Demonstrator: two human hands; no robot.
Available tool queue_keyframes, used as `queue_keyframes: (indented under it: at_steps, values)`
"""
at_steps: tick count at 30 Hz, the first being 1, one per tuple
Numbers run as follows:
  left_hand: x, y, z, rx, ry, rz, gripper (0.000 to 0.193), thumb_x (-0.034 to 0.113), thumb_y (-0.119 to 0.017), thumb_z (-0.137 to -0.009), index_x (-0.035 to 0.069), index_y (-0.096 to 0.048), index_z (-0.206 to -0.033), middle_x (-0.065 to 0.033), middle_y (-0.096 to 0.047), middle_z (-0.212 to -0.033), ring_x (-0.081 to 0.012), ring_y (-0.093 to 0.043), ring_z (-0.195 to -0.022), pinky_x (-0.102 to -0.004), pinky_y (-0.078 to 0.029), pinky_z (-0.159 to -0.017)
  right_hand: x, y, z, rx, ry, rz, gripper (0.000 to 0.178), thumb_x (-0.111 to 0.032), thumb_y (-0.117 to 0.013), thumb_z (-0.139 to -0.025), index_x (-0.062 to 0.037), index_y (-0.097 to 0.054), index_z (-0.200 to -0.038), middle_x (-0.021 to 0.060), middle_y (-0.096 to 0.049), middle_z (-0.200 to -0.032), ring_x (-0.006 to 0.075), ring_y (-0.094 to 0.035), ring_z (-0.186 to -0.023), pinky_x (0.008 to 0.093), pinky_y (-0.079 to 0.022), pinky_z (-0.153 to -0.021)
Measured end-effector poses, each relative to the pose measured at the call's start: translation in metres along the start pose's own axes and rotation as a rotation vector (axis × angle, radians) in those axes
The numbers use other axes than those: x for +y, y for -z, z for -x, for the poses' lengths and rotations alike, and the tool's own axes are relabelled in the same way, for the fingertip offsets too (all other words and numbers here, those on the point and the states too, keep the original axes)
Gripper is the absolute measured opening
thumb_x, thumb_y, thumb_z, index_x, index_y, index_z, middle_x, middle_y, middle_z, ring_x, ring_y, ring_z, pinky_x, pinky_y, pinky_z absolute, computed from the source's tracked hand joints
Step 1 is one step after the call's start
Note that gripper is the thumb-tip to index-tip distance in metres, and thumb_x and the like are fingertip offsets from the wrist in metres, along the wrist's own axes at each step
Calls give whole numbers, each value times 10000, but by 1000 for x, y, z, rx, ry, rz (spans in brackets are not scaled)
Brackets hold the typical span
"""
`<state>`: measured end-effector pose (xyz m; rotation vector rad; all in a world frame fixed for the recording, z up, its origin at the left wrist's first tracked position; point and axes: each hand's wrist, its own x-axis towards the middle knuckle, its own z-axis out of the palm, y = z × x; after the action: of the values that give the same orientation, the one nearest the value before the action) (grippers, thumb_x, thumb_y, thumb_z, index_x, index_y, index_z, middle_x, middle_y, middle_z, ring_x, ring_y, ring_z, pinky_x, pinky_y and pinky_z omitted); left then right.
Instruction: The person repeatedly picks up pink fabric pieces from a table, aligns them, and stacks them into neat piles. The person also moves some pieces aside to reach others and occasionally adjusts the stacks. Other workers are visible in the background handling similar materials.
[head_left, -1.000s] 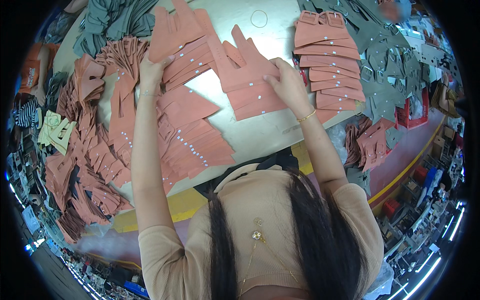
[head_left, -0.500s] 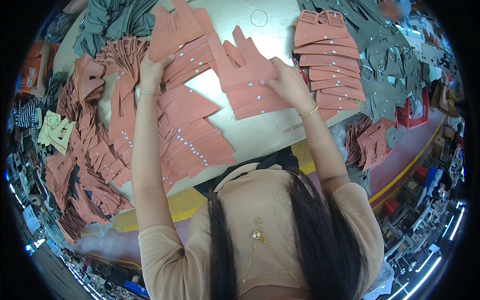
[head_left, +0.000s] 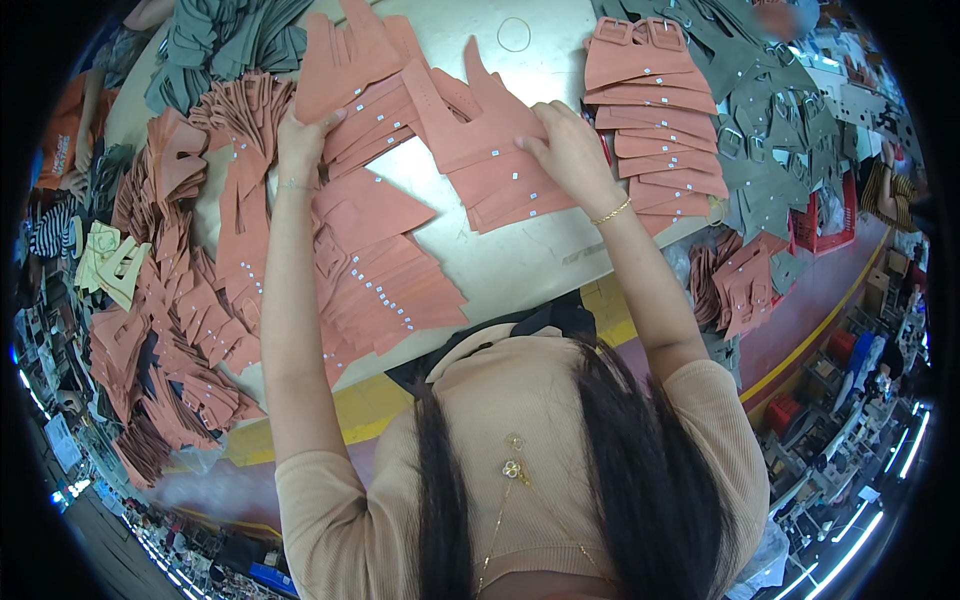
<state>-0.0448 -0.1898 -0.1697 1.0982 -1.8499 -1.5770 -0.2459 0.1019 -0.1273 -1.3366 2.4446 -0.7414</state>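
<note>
My right hand (head_left: 572, 152) grips the edge of a salmon-coloured strapped sandal upper (head_left: 468, 135), thumb on top and fingers underneath. Beneath this piece, more uppers (head_left: 520, 200) fan toward me, each with a small white sticker. My left hand (head_left: 305, 140) holds the left edge of another salmon stack (head_left: 345, 75), its thumb over the top piece. More stickered uppers spread out below that stack. Closer to my body, between my forearms, a fanned pile of salmon pieces (head_left: 395, 295) lies on the pale table (head_left: 525, 265). The fingers under the pieces are partly hidden.
At the right, an overlapping row of salmon uppers (head_left: 650, 110) has buckles at its far end. Grey-green buckled pieces (head_left: 770, 140) lie beyond it, near a red crate (head_left: 825, 225). More salmon heaps (head_left: 170, 290) crowd the left, and grey-green pieces (head_left: 215, 50) the far left.
My right hand has shifted slightly left and away from me with its upper. The pieces beneath now fan out further, showing another sticker. My left hand stays almost in place.
</note>
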Motion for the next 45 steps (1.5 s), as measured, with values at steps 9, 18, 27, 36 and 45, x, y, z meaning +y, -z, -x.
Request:
queue_keyframes:
  at_steps: [9,18,27,36,45]
  values:
    - [1,0,0,2,-3,-50,516,26,-763,-733,-43,-550,-1197,-117,-647,-1127,-174,-620,-993,-278,-472,-893,-6,-9,12,91,73,131,313,-117,-711,-763,2,-540,-997,190,-572,-905,398,-580,-845,466,-466,-744]
    - [6,-5,6,-4,8,88,520,12,-733,-709,-24,-563,-1198,-87,-656,-1102,-155,-611,-960,-261,-463,-867,-17,27,-6,-235,-28,-74,347,-103,-691,-770,36,-572,-1066,223,-630,-1000,393,-606,-933,427,-486,-795]
    - [9,-7,7,11,19,123,511,-18,-732,-707,-35,-553,-1185,-92,-659,-1079,-150,-622,-932,-259,-475,-856,-46,75,-20,-347,52,-828,350,-168,-671,-867,45,-588,-1132,93,-663,-948,132,-616,-851,276,-493,-784]
    - [8,-6,7,13,21,75,480,-10,-738,-697,-31,-568,-1146,-82,-662,-1071,-143,-622,-930,-256,-475,-857,14,10,-53,-317,-224,-542,425,-164,-678,-848,48,-559,-1197,137,-667,-1042,202,-642,-932,321,-501,-826]
    - [-3,3,-4,-71,-27,-13,587,69,-770,-732,-41,-509,-1246,-115,-632,-1149,-169,-603,-1025,-283,-459,-911,20,12,-56,-203,-88,-206,374,-191,-661,-835,29,-581,-1127,230,-662,-987,351,-648,-926,405,-494,-802]
